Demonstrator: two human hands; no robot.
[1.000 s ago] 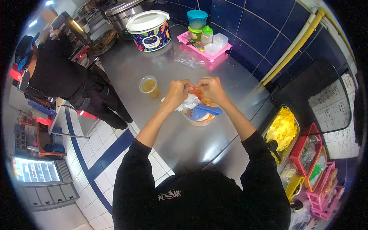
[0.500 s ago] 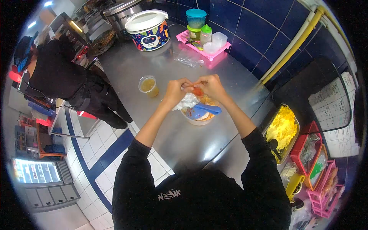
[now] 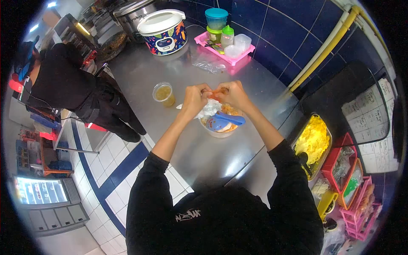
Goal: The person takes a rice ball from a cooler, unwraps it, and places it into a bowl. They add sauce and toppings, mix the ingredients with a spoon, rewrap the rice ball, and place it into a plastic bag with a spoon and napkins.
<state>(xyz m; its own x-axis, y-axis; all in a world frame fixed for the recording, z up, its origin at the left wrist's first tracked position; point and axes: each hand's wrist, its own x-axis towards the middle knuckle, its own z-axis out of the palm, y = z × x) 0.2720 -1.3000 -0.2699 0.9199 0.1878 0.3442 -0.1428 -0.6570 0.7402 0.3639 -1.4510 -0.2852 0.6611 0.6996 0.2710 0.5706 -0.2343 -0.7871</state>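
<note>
My left hand (image 3: pixel 195 100) and my right hand (image 3: pixel 234 94) meet above a clear round bowl (image 3: pixel 217 134), fingers pinched on a small orange-red packet (image 3: pixel 217 94) stretched between them. What it contains cannot be made out. Orange-coloured food (image 3: pixel 230 110) fills part of the bowl. A blue plastic spoon (image 3: pixel 229 122) rests across it, its handle toward the right. Beside my left hand, a crumpled white wrapper (image 3: pixel 210 109) lies over the bowl's left side. To the left on the steel table (image 3: pixel 182 148) stands a clear cup of brownish liquid (image 3: pixel 164 94).
At the back stand a patterned rice cooker (image 3: pixel 165 36) and a pink tray (image 3: pixel 231 58) with containers. On the right are a tray of yellow food (image 3: pixel 312 140) and red baskets (image 3: pixel 340 170). A person in black (image 3: pixel 70 83) stands at the left.
My hands have shifted slightly, and the orange-red packet now shows higher and more stretched between my fingers. The white wrapper has spread a little to the left. The bowl stays put.
</note>
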